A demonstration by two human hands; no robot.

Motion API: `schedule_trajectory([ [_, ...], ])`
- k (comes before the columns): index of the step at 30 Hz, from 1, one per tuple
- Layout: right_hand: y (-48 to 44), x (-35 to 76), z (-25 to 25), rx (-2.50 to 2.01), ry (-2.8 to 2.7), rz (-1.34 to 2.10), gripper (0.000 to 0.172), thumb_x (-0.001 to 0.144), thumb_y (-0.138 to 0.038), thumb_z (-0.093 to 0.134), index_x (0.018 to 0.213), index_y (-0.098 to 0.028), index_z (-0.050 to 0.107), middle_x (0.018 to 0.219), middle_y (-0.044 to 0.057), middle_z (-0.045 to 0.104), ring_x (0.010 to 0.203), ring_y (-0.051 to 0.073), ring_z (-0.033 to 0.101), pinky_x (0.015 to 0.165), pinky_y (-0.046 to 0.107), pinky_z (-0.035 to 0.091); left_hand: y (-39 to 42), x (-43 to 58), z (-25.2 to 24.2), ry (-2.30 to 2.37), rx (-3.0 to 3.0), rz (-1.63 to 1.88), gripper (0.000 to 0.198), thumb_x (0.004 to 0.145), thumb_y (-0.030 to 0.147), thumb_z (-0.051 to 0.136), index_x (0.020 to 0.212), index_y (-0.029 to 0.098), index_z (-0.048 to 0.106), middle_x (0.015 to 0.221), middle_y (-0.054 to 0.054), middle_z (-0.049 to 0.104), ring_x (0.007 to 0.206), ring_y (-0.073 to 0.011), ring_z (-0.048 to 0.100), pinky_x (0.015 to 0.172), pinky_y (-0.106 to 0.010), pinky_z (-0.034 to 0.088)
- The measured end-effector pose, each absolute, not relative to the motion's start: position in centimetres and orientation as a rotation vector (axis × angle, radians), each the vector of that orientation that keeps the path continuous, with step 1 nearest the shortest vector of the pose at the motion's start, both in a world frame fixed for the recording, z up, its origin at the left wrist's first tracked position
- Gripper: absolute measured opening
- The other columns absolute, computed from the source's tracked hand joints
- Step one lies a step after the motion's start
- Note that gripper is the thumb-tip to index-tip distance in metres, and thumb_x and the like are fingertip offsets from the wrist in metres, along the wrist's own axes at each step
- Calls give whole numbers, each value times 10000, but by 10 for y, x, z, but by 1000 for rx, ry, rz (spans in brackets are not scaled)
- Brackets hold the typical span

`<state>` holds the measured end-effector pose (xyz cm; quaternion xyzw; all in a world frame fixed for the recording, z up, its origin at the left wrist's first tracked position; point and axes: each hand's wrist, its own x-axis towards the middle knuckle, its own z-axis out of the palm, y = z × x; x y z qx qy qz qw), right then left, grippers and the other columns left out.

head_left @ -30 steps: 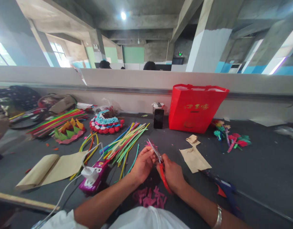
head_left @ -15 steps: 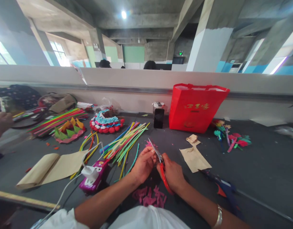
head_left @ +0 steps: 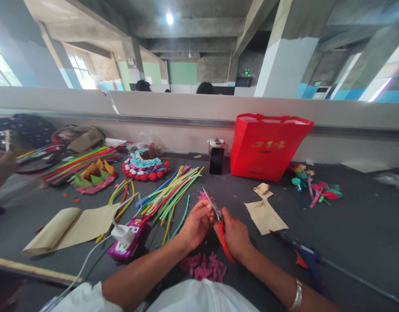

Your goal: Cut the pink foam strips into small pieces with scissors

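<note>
My right hand (head_left: 234,234) grips red-handled scissors (head_left: 218,223), their blades pointing up and away over the dark table. My left hand (head_left: 196,224) is closed around a small pink piece (head_left: 203,197) that shows just above its fingers, beside the scissor blades. Pink cut scraps (head_left: 204,268) lie on the table right below both hands, near my white shirt. A spread of colourful pipe cleaners (head_left: 168,190) lies just left of my left hand.
A red bag (head_left: 267,147) stands behind, with a dark phone (head_left: 216,161) beside it. Brown paper pieces (head_left: 266,216) and a blue glue gun (head_left: 303,256) lie right; a purple device with white plug (head_left: 128,238), brown paper (head_left: 69,227) and another person's hand (head_left: 1,169) left.
Both hands stay almost in place with the scissors and pink piece, shifting only slightly. The other person's hand at the far left has moved a little.
</note>
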<state>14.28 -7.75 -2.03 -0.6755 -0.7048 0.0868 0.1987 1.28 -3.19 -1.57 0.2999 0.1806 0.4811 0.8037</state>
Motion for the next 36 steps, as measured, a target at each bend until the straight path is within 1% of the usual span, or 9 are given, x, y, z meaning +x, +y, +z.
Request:
schedule_trajectory([
  [8, -72, 144, -28, -1896, -1935, 276, 77, 881, -231, 462, 931, -183, 495, 690, 18, 652, 625, 176, 642, 516, 225, 264, -33, 13, -13, 394, 671, 1023, 96, 754, 196, 676, 744, 153, 591, 620, 17, 525, 577, -91, 469, 612, -232, 351],
  [11, -69, 147, -32, -1797, -1817, 307, 116, 891, -264, 430, 921, -185, 510, 695, 24, 646, 635, 182, 639, 530, 226, 323, -32, 13, -9, 403, 654, 1014, 129, 742, 211, 682, 716, 152, 570, 620, 19, 497, 567, -91, 455, 605, -238, 352],
  [15, -67, 152, -28, -1496, -1685, 418, 188, 907, -323, 395, 906, -188, 524, 739, 21, 649, 670, 164, 632, 617, 233, 435, -33, 12, -7, 404, 653, 954, 139, 745, 211, 658, 680, 151, 550, 599, 17, 467, 562, -97, 447, 610, -248, 360],
  [18, -70, 153, -18, -1376, -1653, 468, 221, 911, -354, 405, 962, -183, 535, 841, 37, 664, 720, 153, 638, 676, 237, 480, -35, 12, -8, 393, 659, 890, 137, 733, 189, 653, 653, 148, 550, 587, 16, 457, 561, -96, 444, 622, -249, 366],
  [21, -74, 154, -11, -1293, -1597, 532, 261, 914, -382, 423, 1018, -179, 548, 915, 56, 656, 740, 155, 632, 683, 245, 498, -35, 12, -10, 409, 656, 820, 84, 712, 169, 647, 667, 138, 583, 572, 18, 453, 548, -93, 437, 619, -249, 368],
  [26, -74, 155, -17, -1305, -1557, 685, 303, 933, -445, 388, 959, -197, 561, 683, -4, 575, 610, 137, 579, 541, 213, 455, -35, 11, -13, 416, 682, 695, 27, 710, 148, 611, 708, 122, 621, 561, 23, 432, 525, -88, 409, 621, -257, 377],
  [30, -72, 156, -22, -1334, -1563, 676, 308, 929, -458, 374, 897, -203, 544, 614, -26, 522, 533, 119, 523, 478, 197, 404, -36, 11, -11, 445, 700, 663, 37, 697, 156, 616, 677, 125, 621, 553, 25, 422, 520, -89, 409, 625, -261, 385],
  [33, -71, 156, -20, -1348, -1572, 687, 314, 928, -470, 372, 875, -205, 530, 569, -38, 475, 504, 117, 491, 458, 196, 379, -36, 12, -11, 487, 764, 716, 51, 698, 175, 629, 663, 139, 618, 555, 19, 449, 528, -100, 423, 605, -259, 375],
  [36, -70, 156, -17, -1351, -1562, 696, 315, 931, -477, 368, 848, -209, 510, 527, -53, 414, 469, 117, 449, 441, 200, 356, -36, 13, -12, 629, 967, 876, 69, 713, 205, 654, 671, 156, 632, 554, 16, 483, 527, -107, 423, 554, -247, 324],
])
